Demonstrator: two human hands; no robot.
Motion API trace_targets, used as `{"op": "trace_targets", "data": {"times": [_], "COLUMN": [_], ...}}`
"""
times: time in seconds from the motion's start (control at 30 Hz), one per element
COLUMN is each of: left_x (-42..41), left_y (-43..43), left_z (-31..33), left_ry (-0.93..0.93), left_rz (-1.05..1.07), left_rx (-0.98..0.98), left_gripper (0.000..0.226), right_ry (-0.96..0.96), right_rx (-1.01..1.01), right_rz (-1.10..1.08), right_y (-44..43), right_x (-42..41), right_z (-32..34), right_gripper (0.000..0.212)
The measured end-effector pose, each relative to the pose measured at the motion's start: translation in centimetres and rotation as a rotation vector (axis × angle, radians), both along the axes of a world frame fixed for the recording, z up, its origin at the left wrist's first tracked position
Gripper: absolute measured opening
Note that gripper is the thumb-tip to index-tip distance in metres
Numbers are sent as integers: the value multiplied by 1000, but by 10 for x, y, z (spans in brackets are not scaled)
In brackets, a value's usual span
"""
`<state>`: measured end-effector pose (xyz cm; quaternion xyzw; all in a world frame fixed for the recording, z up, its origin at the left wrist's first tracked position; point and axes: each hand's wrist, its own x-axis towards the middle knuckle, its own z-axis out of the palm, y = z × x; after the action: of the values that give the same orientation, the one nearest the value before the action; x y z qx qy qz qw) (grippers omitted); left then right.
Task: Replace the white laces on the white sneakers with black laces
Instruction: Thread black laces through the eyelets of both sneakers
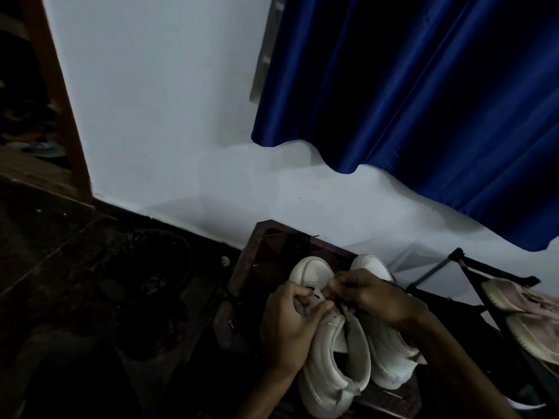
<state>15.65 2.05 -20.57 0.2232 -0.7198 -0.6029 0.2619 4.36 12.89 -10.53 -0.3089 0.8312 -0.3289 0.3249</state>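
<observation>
Sneakers (pixel 332 358): two, white. Left hand (pixel 287 325) grips one; right hand (pixel 372 297) pinches black lace (pixel 343 308).

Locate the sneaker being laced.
Head view, bottom centre: the white sneaker lies on the dark stand, left of its twin; the left hand grips its upper, the right hand pinches a black lace at its eyelets.

Two white leather low-top sneakers sit side by side on a dark brown wooden stool (pixel 266 267), toes toward its far edge by the white wall (pixel 166 116). The left hand (pixel 290 325) grips the left sneaker (pixel 332 358) at its eyelets. The right hand (pixel 369 294) pinches a thin black lace (pixel 342 309) there, partly covering the right sneaker (pixel 384 352). A shiny blue curtain (pixel 423 101) hangs above.
</observation>
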Motion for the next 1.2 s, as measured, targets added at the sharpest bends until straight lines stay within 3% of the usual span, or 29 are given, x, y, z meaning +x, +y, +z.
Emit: {"op": "trace_targets", "data": {"times": [0.1, 0.17, 0.3, 0.43, 0.6, 0.67, 0.73, 0.83, 0.9, 0.97, 1.07, 1.2], "left_x": [1, 1, 1, 10, 31, 33, 31, 25, 20, 14, 9, 17], "left_y": [0, -1, -7, -29, -85, -94, -83, -51, -32, -21, -21, -25], "left_z": [1, 1, 1, 5, 28, 29, 25, 14, 14, 12, 6, 11], "left_ry": [13, 39, 70, 182, 475, 450, 291, 23, -1, -27, -51, -32], "left_rz": [34, 51, 11, 92, 281, 258, 222, 85, -46, -119, -133, -153], "left_rx": [-65, -128, -165, 178, 726, 840, 645, -205, -516, -607, -639, -749], "left_gripper": [31, 17, 9, 16, 16, 19, 17, 5, 17, 23, 19, 24], "right_ry": [73, 105, 218, 228, 453, 504, 517, 510, 539, 560, 594, 955], "right_rx": [65, 16, -37, -56, 21, 88, 127, 109, 109, 123, 160, 82], "right_rz": [43, -30, -144, -204, -206, -198, -200, -227, -231, -219, -206, -320], "right_y": [5, 4, 2, 5, 2, -1, -2, -3, -1, 0, 0, 0], "right_x": [14, 21, 26, 29, 32, 35, 39, 43, 44, 44, 47, 63], "right_z": [4, -6, -29, -35, -40, -40, -38, -41, -42, -42, -40, -23], "right_gripper": [18, 17, 14, 15, 12, 23, 30, 31, 44, 60, 65, 51]}}
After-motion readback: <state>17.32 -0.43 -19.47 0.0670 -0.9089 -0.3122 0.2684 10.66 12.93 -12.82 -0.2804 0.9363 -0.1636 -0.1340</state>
